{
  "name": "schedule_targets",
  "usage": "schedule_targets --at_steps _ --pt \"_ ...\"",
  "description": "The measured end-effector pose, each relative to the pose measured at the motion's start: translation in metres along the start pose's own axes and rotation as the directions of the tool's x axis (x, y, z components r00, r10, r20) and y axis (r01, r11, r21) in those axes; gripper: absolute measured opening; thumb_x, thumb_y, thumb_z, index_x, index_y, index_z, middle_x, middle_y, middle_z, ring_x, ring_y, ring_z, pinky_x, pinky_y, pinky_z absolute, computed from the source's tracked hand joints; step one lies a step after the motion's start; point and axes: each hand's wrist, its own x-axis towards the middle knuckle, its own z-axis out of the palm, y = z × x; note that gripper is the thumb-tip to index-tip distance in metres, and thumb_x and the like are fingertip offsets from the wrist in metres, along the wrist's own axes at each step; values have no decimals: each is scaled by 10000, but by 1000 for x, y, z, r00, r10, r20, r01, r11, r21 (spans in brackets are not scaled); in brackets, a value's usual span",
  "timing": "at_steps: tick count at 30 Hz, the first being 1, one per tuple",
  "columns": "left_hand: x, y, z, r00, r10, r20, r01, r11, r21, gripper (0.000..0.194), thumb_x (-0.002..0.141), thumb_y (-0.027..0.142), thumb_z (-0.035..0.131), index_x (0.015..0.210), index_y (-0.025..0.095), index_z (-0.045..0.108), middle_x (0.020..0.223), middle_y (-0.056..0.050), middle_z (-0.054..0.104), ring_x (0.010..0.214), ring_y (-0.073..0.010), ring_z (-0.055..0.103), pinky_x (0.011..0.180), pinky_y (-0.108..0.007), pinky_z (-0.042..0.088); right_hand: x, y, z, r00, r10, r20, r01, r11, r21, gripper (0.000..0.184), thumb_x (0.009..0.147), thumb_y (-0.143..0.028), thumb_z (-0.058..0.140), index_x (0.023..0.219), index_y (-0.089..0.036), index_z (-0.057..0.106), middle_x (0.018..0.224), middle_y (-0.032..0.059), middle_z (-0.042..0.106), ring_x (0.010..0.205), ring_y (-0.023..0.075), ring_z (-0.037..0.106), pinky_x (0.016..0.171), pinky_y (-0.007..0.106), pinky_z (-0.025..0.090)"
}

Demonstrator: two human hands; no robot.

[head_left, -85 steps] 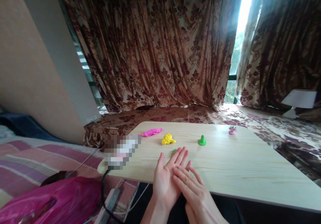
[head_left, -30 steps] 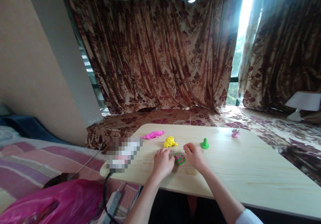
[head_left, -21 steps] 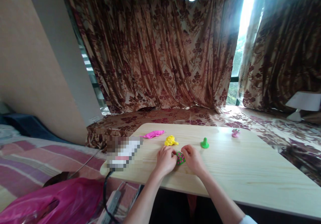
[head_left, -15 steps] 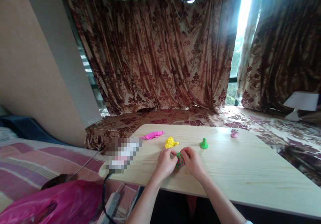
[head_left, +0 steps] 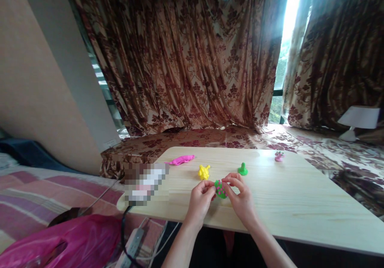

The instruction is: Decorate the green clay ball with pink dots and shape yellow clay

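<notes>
Two hands (head_left: 199,199), one dotted piece (head_left: 220,191), four lumps (head_left: 203,173)

The green, pink-dotted piece (head_left: 220,190) sits pinched between left hand (head_left: 200,200) and right hand (head_left: 241,199), front-right of the yellow lump (head_left: 203,173)!

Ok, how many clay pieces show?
5: on the table, left to right, pink roll, yellow lump, green stub, figure; dotted piece between left hand and right hand. More may be hidden.

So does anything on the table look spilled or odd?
The pixelated patch at the left of the table looks odd: what it covers is hidden. Nothing looks spilled or damaged, including the dotted green piece held by the left hand and right hand.
</notes>
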Motion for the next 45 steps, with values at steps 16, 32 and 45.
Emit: schedule_targets --at_steps 16,32,45 --pt "-1 -1 -2 1000 -12 7 13 997 -81 139 663 271 621 738 158 650 679 -4 626 648 -118 544 621 -219 415 -2 -3 2 989 -87 118 98 991 -90 146 844 -246 501 863 -219 644 856 44 557 828 179 538 730 339 461" --pt "-3 1 -3 998 -26 55 36 983 -180 137 672 270 627 745 158 653 695 -5 634 658 -113 565 646 -230 431 -2 -5 2 991 -56 122 62 997 -47 147 838 -216 510 877 -219 652 895 50 541 872 181 525 767 345 448" --pt "0 -4 -5 997 -32 64 44 980 -196 139 701 247 621 780 135 645 746 -34 625 694 -118 554 685 -244 430 -3 -8 -3 997 -22 76 25 999 -30 138 825 -195 509 867 -215 638 937 52 516 916 189 507 815 353 421"
